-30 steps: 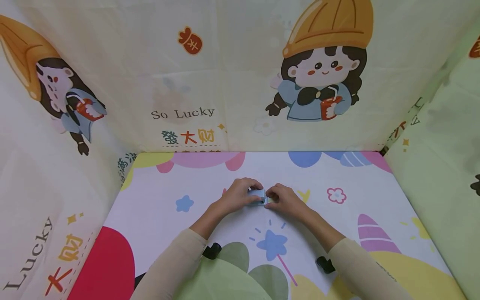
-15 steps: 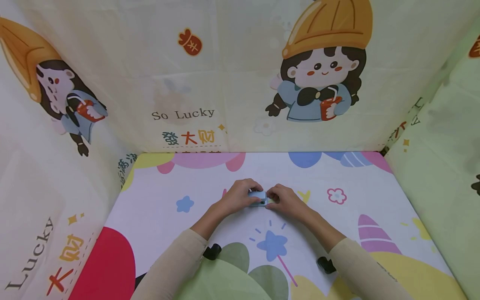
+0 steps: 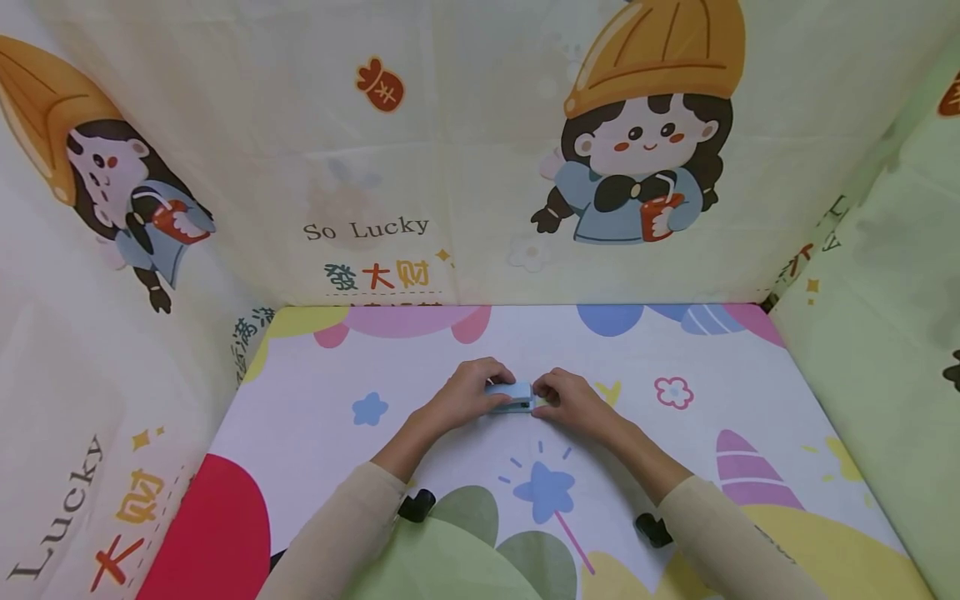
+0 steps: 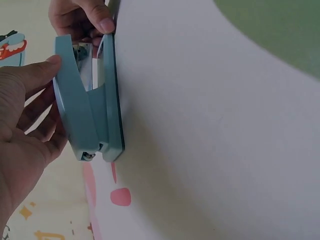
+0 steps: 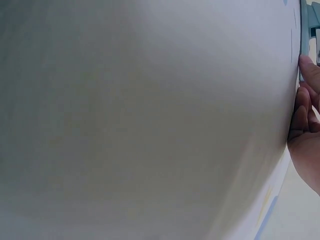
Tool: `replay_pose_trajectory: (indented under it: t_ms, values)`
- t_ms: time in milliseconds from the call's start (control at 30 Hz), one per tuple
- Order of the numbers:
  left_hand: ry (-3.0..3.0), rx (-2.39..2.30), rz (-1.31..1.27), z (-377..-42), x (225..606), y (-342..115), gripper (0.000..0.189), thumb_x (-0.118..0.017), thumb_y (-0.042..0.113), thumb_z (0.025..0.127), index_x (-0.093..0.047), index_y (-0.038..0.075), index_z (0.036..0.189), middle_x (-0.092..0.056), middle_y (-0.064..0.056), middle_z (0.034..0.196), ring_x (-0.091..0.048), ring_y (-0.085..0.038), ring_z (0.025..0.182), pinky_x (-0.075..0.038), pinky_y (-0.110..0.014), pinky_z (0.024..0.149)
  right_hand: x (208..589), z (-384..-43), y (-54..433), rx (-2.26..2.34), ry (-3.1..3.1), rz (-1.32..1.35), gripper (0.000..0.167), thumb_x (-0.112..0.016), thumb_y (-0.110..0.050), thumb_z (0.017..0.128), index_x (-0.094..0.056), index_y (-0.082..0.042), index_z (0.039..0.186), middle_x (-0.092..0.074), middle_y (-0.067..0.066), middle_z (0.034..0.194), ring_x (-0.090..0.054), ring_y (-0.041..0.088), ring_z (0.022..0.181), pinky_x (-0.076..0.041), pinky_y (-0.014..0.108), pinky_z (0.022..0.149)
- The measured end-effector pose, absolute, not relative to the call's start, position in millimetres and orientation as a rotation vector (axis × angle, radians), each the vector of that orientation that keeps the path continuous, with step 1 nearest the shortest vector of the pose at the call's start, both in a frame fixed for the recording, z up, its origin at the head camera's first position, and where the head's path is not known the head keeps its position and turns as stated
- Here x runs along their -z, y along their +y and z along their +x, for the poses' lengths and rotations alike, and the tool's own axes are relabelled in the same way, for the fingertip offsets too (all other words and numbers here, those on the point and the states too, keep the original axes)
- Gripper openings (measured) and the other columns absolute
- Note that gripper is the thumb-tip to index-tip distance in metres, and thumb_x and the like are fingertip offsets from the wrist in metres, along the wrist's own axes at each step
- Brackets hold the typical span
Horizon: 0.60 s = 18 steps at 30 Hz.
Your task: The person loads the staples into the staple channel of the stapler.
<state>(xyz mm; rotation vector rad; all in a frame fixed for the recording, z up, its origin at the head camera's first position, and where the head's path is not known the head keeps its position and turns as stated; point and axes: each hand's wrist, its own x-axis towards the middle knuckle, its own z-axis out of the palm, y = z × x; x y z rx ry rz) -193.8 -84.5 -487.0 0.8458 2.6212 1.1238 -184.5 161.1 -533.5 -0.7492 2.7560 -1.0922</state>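
Note:
A light blue stapler lies on the table in front of me, its length running left to right, with its mouth to the right. From the left wrist view, the upper arm of the stapler stands apart from its base at the front end. My left hand holds the upper arm between thumb and fingers, nearer its rear. At the front end, my right hand pinches the tip of the base with thumb and curled fingers. Only part of the right hand and a bit of the stapler appear in the right wrist view.
A printed cloth with stars, flowers and coloured shapes covers the table. Cream fabric walls with cartoon figures stand at the back and both sides. A black wrist camera sits at the left sleeve, another black camera at the right.
My left hand has slid a little to the left along the stapler, uncovering more of its top. The right hand and the stapler stay in place.

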Motion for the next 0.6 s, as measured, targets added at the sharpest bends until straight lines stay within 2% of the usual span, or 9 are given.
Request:
replay_pose_trajectory:
  t_ms: [167,600]
  values:
    - [2.639,-1.063,0.798,-195,487,-81,0.022,-0.081,0.014,0.09,-0.075,0.012,0.111,-0.073,0.001,0.107,-0.066,-0.012,0.099,-0.055,-0.033,0.089,533,-186,161,1.081,2.75,-0.746,0.031,-0.087,-0.018,0.083,-0.071,-0.005,0.107,-0.063,0.001,0.094,-0.057,0.011,0.084,-0.053,0.026,0.077]
    - [2.654,-0.986,0.84,-198,487,-73,0.02,-0.081,0.009,0.089,-0.075,0.006,0.108,-0.073,-0.005,0.104,-0.066,-0.016,0.095,-0.057,-0.031,0.088,533,-187,161,1.081,2.736,-0.726,0.031,-0.087,-0.017,0.083,-0.072,-0.006,0.108,-0.064,0.002,0.096,-0.058,0.012,0.086,-0.054,0.027,0.078]
